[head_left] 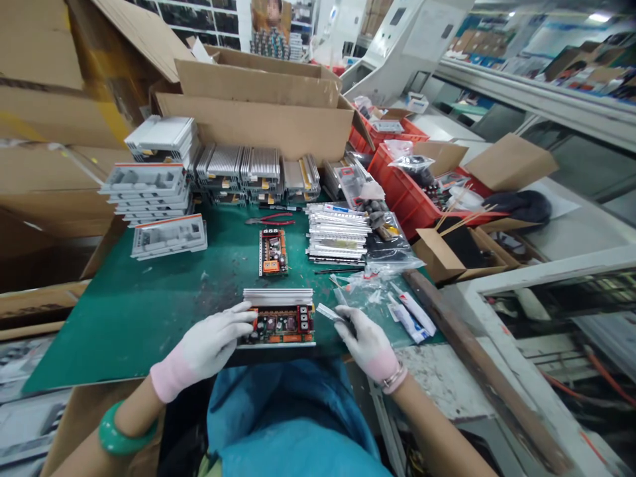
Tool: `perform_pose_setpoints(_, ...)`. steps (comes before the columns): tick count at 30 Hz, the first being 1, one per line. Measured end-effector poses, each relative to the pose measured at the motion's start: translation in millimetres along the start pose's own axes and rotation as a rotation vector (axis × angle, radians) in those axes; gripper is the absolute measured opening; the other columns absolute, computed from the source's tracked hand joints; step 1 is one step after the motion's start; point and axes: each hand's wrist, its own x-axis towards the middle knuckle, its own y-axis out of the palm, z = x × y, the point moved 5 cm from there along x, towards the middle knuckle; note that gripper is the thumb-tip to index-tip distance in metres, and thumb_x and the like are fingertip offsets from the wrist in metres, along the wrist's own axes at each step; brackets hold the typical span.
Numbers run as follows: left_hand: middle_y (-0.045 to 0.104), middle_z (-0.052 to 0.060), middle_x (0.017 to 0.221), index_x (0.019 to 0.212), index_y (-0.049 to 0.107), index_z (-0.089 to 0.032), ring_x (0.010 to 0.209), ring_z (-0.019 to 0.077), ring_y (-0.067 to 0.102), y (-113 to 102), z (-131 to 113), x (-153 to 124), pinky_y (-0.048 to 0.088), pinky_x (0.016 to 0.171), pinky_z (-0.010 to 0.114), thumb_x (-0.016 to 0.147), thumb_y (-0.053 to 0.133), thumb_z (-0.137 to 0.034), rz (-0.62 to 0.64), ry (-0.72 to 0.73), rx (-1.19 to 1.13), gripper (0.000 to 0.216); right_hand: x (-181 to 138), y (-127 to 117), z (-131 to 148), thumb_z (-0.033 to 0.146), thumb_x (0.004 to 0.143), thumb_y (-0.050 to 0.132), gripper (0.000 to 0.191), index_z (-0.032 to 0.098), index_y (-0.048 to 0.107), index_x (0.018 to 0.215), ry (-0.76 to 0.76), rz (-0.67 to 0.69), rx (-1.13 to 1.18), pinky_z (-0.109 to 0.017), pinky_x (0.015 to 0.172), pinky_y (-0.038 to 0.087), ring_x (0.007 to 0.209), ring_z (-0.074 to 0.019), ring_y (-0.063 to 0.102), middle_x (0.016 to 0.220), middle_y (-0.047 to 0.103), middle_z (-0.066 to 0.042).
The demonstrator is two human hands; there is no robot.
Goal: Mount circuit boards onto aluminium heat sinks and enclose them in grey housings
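A heatsink housing [278, 297] with a populated circuit board [281, 323] in it lies at the table's near edge. My gloved left hand [214, 336] rests at its left end, fingers stretched over the edge of the board. In my gloved right hand [365, 338], just right of the housing, a short metal strip [328, 313] is pinched between thumb and fingers, its tip pointing at the housing's right end. Farther back, a second circuit board [273, 253] lies flat on the green mat. Red-handled pliers [271, 218] lie behind that board.
Grey plastic covers [169, 237] are stacked at left, with finned heatsinks [261, 165] along the back. Metal strips [338, 235] are piled right of centre. Two white tubes [412, 317] lie at right on plastic film. Red crates [397, 192] and cardboard boxes [258, 122] border the green table [124, 324].
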Motion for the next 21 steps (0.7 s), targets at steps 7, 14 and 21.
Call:
perform_pose_setpoints(7, 0.04, 0.015, 0.148, 0.131, 0.047, -0.017, 0.141, 0.0347, 0.029, 15, 16, -7, 0.041, 0.109, 0.049, 0.076, 0.067, -0.045, -0.014, -0.295, 0.021, 0.065, 5, 0, 8, 0.031, 0.081, 0.058, 0.032, 0.02, 0.061, 0.111, 0.16, 0.035, 0.058, -0.034, 0.087, 0.054, 0.095, -0.0207, 0.068, 0.106, 0.071, -0.007)
perform_pose_setpoints(14, 0.053, 0.014, 0.138, 0.139, 0.04, -0.017, 0.133, 0.0345, 0.043, 42, 8, -44, 0.047, 0.103, 0.05, 0.08, 0.06, -0.05, -0.107, -0.673, 0.092, 0.07, -18, 16, 45, 0.027, 0.085, 0.049, 0.03, 0.022, 0.071, 0.105, 0.142, 0.331, 0.112, -0.028, 0.077, 0.055, 0.086, -0.0214, 0.072, 0.096, 0.076, -0.004)
perform_pose_setpoints(21, 0.063, 0.011, 0.125, 0.136, 0.046, -0.017, 0.125, 0.0296, 0.053, 54, -29, -60, 0.052, 0.098, 0.042, 0.09, 0.047, -0.046, -0.181, -0.7, 0.178, 0.054, -37, 29, 45, 0.03, 0.084, 0.05, 0.037, 0.02, 0.068, 0.115, 0.204, 0.254, 0.151, -0.026, 0.081, 0.055, 0.096, -0.0217, 0.071, 0.105, 0.074, -0.007)
